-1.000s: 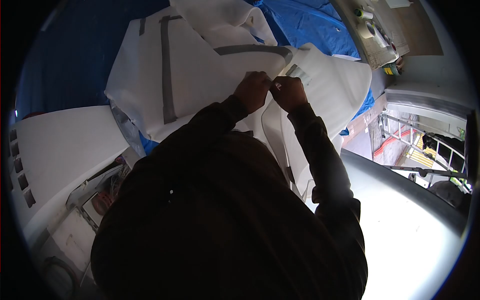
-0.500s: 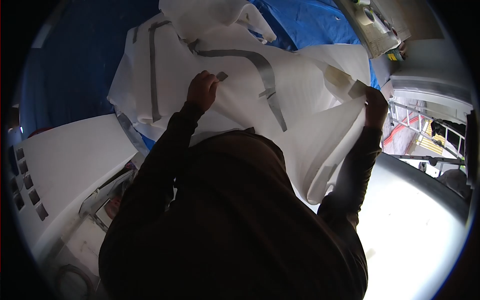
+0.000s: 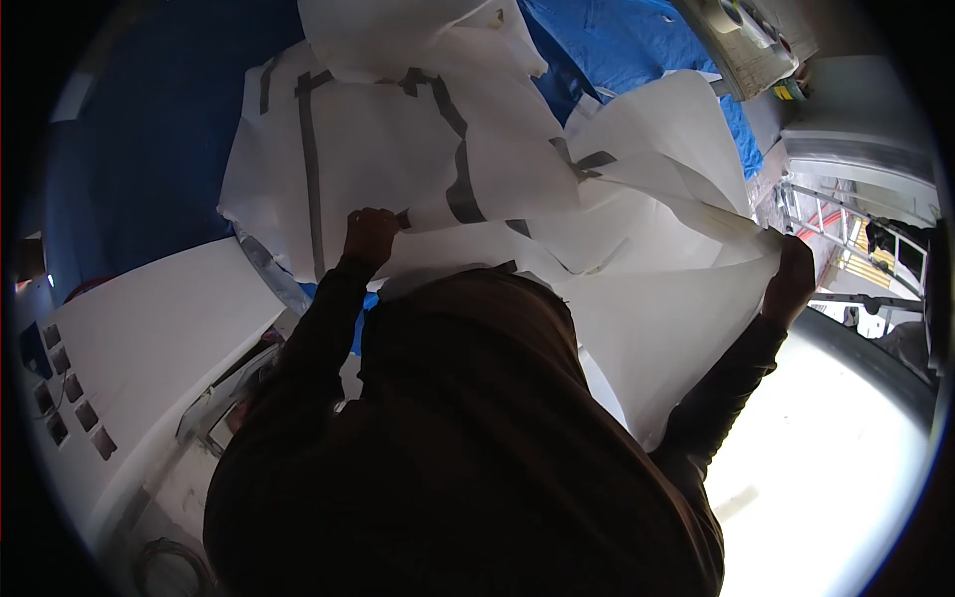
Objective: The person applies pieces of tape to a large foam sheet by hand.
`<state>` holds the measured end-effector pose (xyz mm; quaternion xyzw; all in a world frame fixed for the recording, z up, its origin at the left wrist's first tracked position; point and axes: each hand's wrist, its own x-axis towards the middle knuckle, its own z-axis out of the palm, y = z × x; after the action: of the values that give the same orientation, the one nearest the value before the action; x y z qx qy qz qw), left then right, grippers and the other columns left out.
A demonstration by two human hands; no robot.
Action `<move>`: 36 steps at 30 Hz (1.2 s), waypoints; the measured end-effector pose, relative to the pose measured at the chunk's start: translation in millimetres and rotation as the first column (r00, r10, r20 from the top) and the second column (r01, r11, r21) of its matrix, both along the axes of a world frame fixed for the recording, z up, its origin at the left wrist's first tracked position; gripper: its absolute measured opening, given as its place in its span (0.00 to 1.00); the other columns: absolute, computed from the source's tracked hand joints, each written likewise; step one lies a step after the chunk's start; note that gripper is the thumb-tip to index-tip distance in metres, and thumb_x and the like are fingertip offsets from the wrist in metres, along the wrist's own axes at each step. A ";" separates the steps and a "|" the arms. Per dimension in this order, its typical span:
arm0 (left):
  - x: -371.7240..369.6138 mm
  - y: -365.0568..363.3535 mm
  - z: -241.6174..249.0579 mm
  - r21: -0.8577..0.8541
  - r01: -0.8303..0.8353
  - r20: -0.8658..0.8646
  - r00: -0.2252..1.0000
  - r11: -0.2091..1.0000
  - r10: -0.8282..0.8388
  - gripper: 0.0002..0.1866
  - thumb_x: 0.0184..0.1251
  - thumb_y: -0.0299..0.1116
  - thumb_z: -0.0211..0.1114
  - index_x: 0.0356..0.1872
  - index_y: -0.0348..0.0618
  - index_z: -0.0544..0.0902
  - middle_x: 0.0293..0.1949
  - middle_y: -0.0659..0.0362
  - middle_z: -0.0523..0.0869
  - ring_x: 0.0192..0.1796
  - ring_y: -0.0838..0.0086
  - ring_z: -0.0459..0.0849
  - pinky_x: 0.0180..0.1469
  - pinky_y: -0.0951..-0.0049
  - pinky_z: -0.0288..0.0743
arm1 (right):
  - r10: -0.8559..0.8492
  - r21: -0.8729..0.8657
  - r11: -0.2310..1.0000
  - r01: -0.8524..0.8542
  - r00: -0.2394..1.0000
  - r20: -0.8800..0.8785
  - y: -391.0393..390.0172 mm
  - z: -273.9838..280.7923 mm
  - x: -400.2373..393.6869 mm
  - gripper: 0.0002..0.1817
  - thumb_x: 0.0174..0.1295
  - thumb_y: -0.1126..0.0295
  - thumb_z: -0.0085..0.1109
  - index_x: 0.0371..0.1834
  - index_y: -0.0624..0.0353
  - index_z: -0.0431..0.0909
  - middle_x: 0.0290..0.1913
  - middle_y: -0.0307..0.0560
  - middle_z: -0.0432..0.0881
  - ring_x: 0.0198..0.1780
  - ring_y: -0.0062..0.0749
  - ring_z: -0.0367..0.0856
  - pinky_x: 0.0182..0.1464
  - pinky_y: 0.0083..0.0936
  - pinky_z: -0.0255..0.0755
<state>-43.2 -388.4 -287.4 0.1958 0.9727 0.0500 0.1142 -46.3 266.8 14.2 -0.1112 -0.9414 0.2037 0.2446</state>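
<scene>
A large white sheet (image 3: 378,149), thin and flexible, lies in folds before me with strips of grey tape (image 3: 311,189) stuck on it. My left hand (image 3: 370,236) is closed low over its left half, a short piece of grey tape (image 3: 403,219) showing at the fingertips. Out to the right, my right hand (image 3: 791,274) grips the sheet's edge, which stretches taut from there toward the middle. A longer tape strip (image 3: 463,184) bends with a fold near the centre. The fingertips of the right hand are hidden.
Blue tarp (image 3: 617,45) lies behind and under the sheet. On the left a white panel (image 3: 169,328) carries several short tape pieces (image 3: 87,413). Tape rolls sit on a board (image 3: 741,65) at upper right. A ladder (image 3: 846,234) stands beyond the right hand.
My right hand has moved right and down, drawing the sheet's edge outward. My left hand has shifted left and down. The curved tape strip in the middle is now bent and partly covered by folds.
</scene>
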 end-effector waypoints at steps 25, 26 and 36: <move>-119.5 243.4 101.3 0.551 0.482 -0.418 0.866 0.681 -0.275 0.08 0.63 0.29 0.66 0.42 0.47 0.88 0.54 0.57 0.80 0.54 0.59 0.79 0.56 0.60 0.78 | -0.106 -0.138 0.983 0.122 0.987 0.117 -61.5 11.7 105.1 0.07 0.72 0.76 0.56 0.45 0.67 0.83 0.42 0.47 0.87 0.42 0.31 0.84 0.47 0.27 0.78; -111.8 234.8 95.7 0.563 0.499 -0.372 0.865 0.658 -0.337 0.07 0.62 0.29 0.68 0.41 0.46 0.88 0.54 0.56 0.80 0.54 0.59 0.80 0.57 0.61 0.78 | -0.154 -0.329 0.923 0.201 0.974 0.164 -27.5 -23.1 113.6 0.06 0.71 0.75 0.58 0.44 0.66 0.82 0.41 0.46 0.86 0.42 0.31 0.83 0.46 0.28 0.79; -59.7 186.1 108.4 0.633 0.402 -0.203 0.911 0.661 -0.359 0.06 0.59 0.26 0.70 0.38 0.45 0.89 0.51 0.57 0.78 0.58 0.62 0.79 0.60 0.65 0.78 | 0.523 -0.984 -0.034 -0.175 0.836 -0.167 19.9 -41.6 105.4 0.32 0.60 0.75 0.61 0.69 0.62 0.64 0.73 0.82 0.63 0.76 0.68 0.64 0.73 0.68 0.62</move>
<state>-102.9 -202.4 -179.0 0.4234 0.8309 0.3607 0.0159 59.1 286.7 -27.4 -0.0260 -0.5660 0.8199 -0.0817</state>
